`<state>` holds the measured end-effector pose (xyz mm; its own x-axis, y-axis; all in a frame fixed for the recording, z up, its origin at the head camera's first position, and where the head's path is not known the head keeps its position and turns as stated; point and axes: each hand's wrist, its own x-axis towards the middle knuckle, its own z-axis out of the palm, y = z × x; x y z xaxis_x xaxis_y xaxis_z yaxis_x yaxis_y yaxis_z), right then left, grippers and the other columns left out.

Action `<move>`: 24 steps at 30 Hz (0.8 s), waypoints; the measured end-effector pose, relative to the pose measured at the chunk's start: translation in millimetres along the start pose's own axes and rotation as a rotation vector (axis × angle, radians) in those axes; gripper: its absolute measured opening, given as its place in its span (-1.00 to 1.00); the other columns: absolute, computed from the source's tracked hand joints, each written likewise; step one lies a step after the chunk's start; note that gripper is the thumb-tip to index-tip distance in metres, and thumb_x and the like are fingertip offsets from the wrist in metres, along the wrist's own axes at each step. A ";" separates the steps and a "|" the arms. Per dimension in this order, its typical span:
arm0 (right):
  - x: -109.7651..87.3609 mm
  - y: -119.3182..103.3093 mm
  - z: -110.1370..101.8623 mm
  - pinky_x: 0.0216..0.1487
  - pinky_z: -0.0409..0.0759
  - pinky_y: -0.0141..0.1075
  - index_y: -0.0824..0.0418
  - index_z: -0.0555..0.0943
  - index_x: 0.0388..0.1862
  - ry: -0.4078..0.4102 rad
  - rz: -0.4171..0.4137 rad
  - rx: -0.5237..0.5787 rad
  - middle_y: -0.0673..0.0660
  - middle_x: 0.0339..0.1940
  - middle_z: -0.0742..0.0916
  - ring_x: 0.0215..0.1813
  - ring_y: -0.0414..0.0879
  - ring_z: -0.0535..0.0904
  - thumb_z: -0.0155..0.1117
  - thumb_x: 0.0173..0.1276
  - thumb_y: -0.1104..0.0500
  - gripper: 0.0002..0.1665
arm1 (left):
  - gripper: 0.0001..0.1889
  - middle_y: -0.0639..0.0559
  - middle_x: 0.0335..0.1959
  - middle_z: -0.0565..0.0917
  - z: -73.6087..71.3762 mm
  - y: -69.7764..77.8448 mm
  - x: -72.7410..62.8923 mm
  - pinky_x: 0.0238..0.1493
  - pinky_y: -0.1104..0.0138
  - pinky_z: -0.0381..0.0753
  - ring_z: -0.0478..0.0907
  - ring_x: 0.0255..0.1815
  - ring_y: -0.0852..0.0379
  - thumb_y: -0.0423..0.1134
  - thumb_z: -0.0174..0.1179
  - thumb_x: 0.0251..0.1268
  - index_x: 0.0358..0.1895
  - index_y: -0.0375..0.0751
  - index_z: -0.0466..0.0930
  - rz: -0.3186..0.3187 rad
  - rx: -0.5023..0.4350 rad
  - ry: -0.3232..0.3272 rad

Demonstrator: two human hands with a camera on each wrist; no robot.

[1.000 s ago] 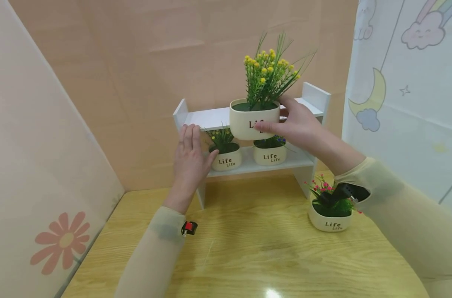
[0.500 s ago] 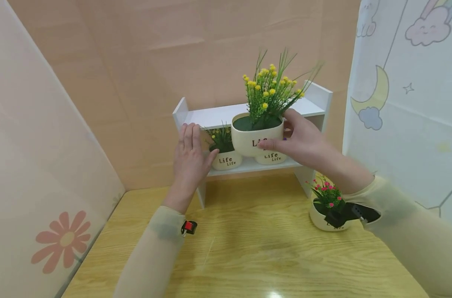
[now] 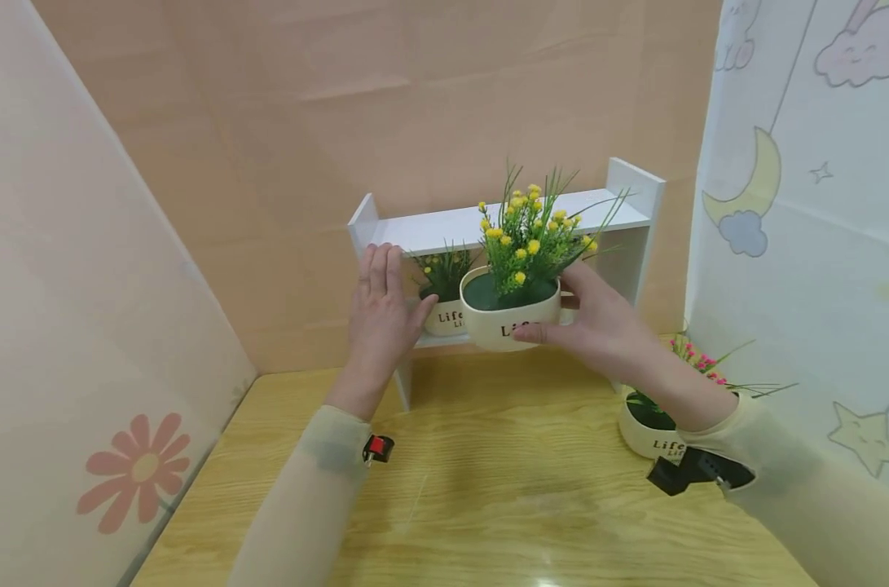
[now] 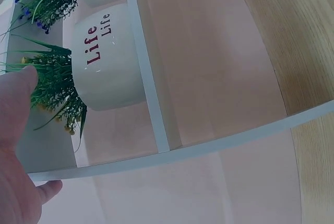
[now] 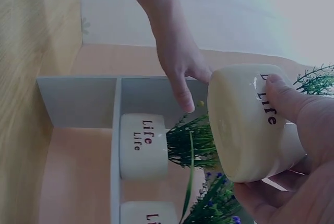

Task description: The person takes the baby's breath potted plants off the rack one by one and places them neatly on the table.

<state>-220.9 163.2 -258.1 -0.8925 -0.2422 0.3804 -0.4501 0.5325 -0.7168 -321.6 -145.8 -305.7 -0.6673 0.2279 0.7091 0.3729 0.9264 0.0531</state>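
Observation:
My right hand grips a cream flowerpot marked "Life", thumb on its front and fingers behind. Yellow flowers and grass blades stand up from it. It is in front of the white shelf; in the right wrist view the pot's base shows. With fairly straight fingers, my left hand rests at the shelf's left side panel, its thumb extended to the right. On the shelf's middle board stand a pot with small yellow flowers and a pot with blue flowers.
On the wooden table, right of the shelf, stands a pot with pink flowers, partly hidden by my right forearm. A peach backdrop hangs behind the shelf. Printed side panels stand left and right.
My right hand has lowered the yellow-flowered pot from above the top board to in front of the middle board, where it now hides the blue-flowered pot in the head view. My left hand stays at the shelf.

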 end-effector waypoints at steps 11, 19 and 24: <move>-16.7 24.4 23.5 0.36 0.64 0.23 0.06 0.50 0.49 0.019 -0.045 0.019 0.09 0.37 0.59 0.45 0.30 0.62 0.81 0.21 -0.10 -0.04 | 0.02 -0.26 0.70 0.08 1.1 1.9 -0.4 0.70 -0.06 0.21 -0.15 0.81 -0.23 0.17 0.36 0.58 0.71 -0.33 -0.06 0.020 0.018 0.029; -34.9 44.0 38.3 0.36 0.60 0.23 0.10 0.50 0.52 0.014 0.031 -0.030 0.14 0.36 0.59 0.39 0.21 0.65 0.77 0.21 -0.23 0.02 | 0.03 -0.24 0.72 0.04 -1.9 3.3 -0.1 0.69 -0.09 0.22 -0.19 0.82 -0.20 0.18 0.35 0.58 0.73 -0.31 -0.08 -0.012 0.003 -0.008; -40.2 55.7 48.9 0.37 0.59 0.26 0.09 0.49 0.54 0.015 0.051 0.006 0.14 0.40 0.62 0.39 0.21 0.66 0.77 0.20 -0.27 0.06 | 0.03 -0.24 0.72 0.05 -2.1 -0.6 -1.5 0.72 -0.07 0.16 -0.18 0.82 -0.19 0.17 0.36 0.57 0.73 -0.30 -0.07 -0.022 0.003 0.004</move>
<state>-211.5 162.9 -341.9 -0.9138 -0.2024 0.3522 -0.4042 0.5390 -0.7390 -319.5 -147.4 -305.3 -0.6729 0.2060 0.7104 0.3556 0.9323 0.0666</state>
